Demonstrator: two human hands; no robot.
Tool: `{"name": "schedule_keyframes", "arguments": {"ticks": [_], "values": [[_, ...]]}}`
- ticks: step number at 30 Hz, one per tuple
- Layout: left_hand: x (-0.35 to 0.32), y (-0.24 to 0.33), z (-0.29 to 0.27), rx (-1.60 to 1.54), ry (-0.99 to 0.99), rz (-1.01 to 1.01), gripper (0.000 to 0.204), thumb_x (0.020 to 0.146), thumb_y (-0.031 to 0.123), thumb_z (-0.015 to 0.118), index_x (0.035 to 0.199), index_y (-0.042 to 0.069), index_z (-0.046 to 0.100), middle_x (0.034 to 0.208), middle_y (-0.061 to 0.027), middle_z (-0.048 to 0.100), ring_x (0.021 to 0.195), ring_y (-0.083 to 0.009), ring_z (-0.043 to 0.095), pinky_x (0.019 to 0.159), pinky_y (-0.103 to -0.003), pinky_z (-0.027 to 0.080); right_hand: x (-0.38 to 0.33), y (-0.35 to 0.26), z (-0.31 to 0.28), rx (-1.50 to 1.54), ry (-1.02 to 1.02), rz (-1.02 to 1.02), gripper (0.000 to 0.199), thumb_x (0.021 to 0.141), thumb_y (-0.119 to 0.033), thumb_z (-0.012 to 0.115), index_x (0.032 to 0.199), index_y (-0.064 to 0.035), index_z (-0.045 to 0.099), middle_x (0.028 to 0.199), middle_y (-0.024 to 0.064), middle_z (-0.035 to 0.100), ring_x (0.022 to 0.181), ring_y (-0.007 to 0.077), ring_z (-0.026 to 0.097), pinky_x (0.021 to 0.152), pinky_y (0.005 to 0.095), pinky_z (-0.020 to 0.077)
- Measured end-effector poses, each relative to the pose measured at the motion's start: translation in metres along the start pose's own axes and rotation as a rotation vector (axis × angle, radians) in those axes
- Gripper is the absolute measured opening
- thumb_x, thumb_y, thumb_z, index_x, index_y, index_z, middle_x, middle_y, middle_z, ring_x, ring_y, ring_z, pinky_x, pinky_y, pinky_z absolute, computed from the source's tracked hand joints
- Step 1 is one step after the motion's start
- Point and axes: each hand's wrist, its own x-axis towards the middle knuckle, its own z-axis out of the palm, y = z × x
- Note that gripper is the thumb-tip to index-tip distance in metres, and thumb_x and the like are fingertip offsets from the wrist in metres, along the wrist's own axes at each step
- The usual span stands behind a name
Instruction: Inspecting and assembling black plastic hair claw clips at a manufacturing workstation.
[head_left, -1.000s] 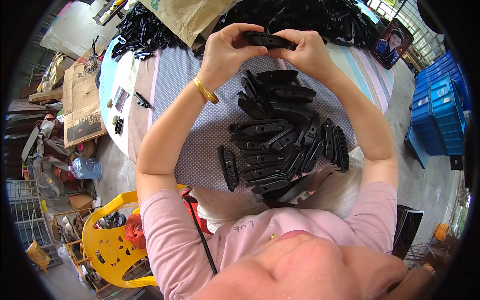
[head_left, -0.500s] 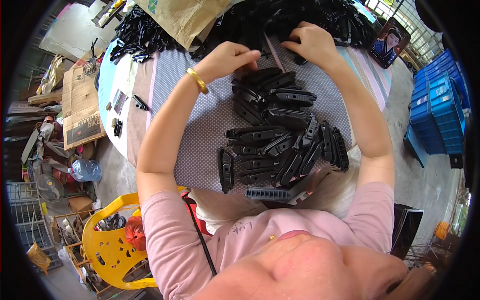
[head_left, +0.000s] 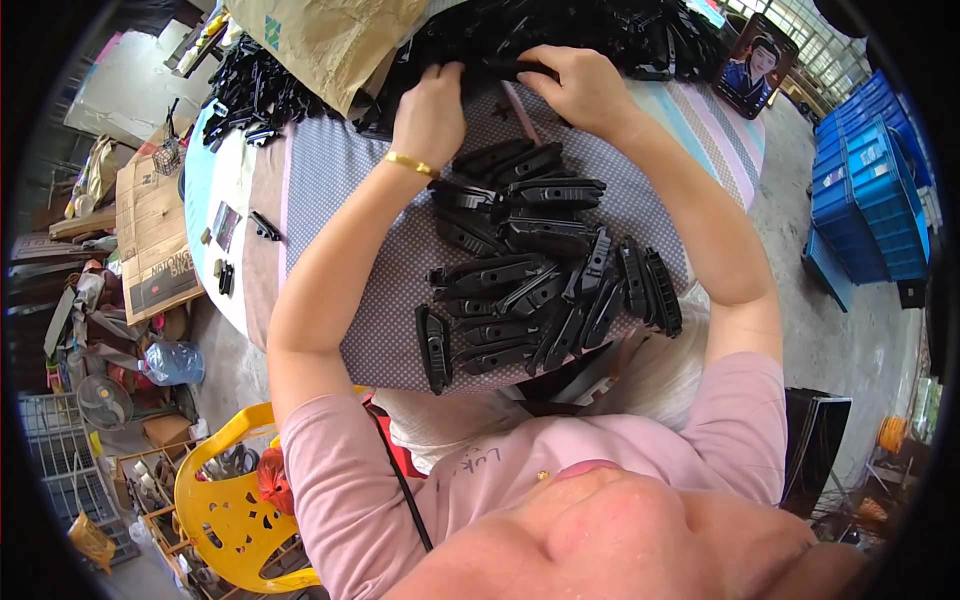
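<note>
At the far side of the table, my left hand [head_left: 430,120] reaches to the near edge of a big heap of black plastic parts [head_left: 620,35]. Its fingers are bent, and what they pinch is hidden. My right hand [head_left: 585,90] is closed, thumb and fingers around a dark elongated plastic part [head_left: 528,70] at the heap's edge. Nearer to me lies a loose group of long black ridged plastic pieces [head_left: 550,235], some overlapping. One such piece [head_left: 433,348] lies apart at the group's left.
A brown paper bag [head_left: 330,40] lies over the heap's left part. A phone [head_left: 755,65] stands at the far right of the cloth-covered table [head_left: 370,220]. Small black parts [head_left: 264,226] lie on the left. Blue crates [head_left: 860,190] stand right; a yellow chair [head_left: 225,510] is lower left.
My left hand has pushed farther into the heap's edge, and my right hand has closed on a dark part there. A ridged piece at the near table edge is no longer visible. The view has shifted slightly.
</note>
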Motion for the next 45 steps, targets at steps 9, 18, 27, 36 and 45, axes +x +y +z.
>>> {"name": "schedule_keyframes", "arguments": {"ticks": [9, 18, 27, 36, 45], "values": [[-0.013, -0.006, -0.037, -1.240, -0.221, -0.587, 0.033, 0.088, 0.004, 0.051, 0.117, -0.012, 0.049, 0.101, -0.0182, 0.062, 0.090, -0.0257, 0.064, 0.081, -0.033, 0.053, -0.003, -0.017, 0.004, 0.560, -0.251, 0.188, 0.027, 0.086, -0.006, 0.056, 0.112, -0.0056, 0.061, 0.096, 0.0084, 0.066, 0.083, 0.0131, 0.061, 0.075, 0.0234, 0.0483], [-0.013, 0.003, -0.040, -1.514, -0.216, -0.557, 0.035, 0.089, 0.005, 0.047, 0.118, -0.013, 0.045, 0.104, -0.0218, 0.059, 0.091, -0.0298, 0.063, 0.083, -0.036, 0.053, -0.005, -0.016, 0.007, 0.299, -0.108, -0.093, 0.028, 0.085, -0.010, 0.059, 0.113, -0.0064, 0.061, 0.096, 0.0115, 0.066, 0.081, 0.0182, 0.063, 0.075, 0.0257, 0.0491], [-0.012, -0.006, -0.032, -1.764, -0.357, -0.561, 0.024, 0.087, 0.008, 0.055, 0.106, -0.006, 0.053, 0.099, -0.0167, 0.061, 0.092, -0.0273, 0.063, 0.082, -0.035, 0.053, -0.003, -0.021, 0.003, 0.740, -0.157, 0.202, 0.027, 0.092, -0.013, 0.052, 0.117, -0.0058, 0.058, 0.097, 0.0037, 0.065, 0.085, 0.0099, 0.060, 0.078, 0.0229, 0.0488], [-0.018, 0.010, -0.033, -1.402, -0.283, -0.476, 0.047, 0.076, 0.001, 0.068, 0.117, -0.006, 0.045, 0.100, -0.0132, 0.058, 0.085, -0.0208, 0.064, 0.074, -0.030, 0.055, -0.006, -0.033, 0.004, 0.697, -0.293, 0.250, 0.028, 0.092, -0.017, 0.052, 0.117, -0.0082, 0.059, 0.090, 0.0009, 0.064, 0.074, 0.0054, 0.056, 0.066, 0.0194, 0.0477], [-0.017, 0.014, -0.029, -1.189, -0.076, -0.321, 0.067, 0.069, 0.000, 0.070, 0.128, -0.002, 0.039, 0.094, -0.0131, 0.061, 0.086, -0.0174, 0.063, 0.074, -0.028, 0.053, -0.007, -0.042, 0.001, 0.745, -0.216, 0.287, 0.028, 0.092, -0.018, 0.052, 0.118, -0.0086, 0.058, 0.071, -0.0034, 0.056, 0.060, 0.0039, 0.046, 0.055, 0.0180, 0.0394]]}}
